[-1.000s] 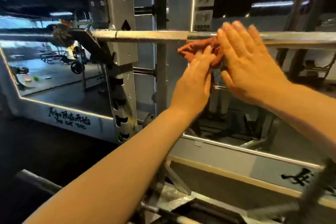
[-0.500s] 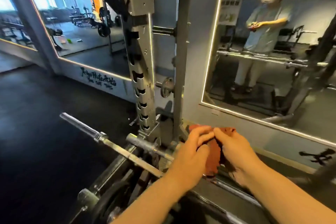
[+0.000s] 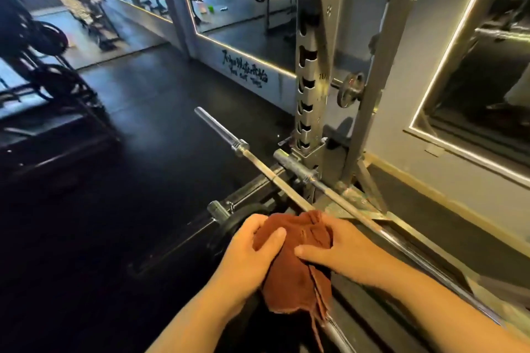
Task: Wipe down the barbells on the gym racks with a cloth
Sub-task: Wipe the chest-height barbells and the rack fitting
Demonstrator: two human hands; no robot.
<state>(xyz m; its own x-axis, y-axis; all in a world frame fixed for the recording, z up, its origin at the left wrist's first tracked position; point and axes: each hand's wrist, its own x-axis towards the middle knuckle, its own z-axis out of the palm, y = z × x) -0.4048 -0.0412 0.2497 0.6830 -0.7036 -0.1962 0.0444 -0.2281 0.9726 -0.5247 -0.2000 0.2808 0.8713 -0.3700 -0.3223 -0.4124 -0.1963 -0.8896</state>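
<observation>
Cloth [image 3: 292,255], rust-brown, sits bunched over the low barbell [image 3: 258,162] by the rack [image 3: 311,66] foot. Left hand [image 3: 249,252] and right hand [image 3: 344,252] both grip it, fingers [image 3: 271,239] curled into the folds. Judgement: this bar is barely begun. The shaft out to the sleeve [image 3: 218,129] and the second bar [image 3: 358,209] just beside are left.

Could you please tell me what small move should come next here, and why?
Probably slide the cloth up along the nearer barbell toward its sleeve: both the left hand and right hand grip it bunched at the shaft, and the stretch ahead lies bare.
</observation>
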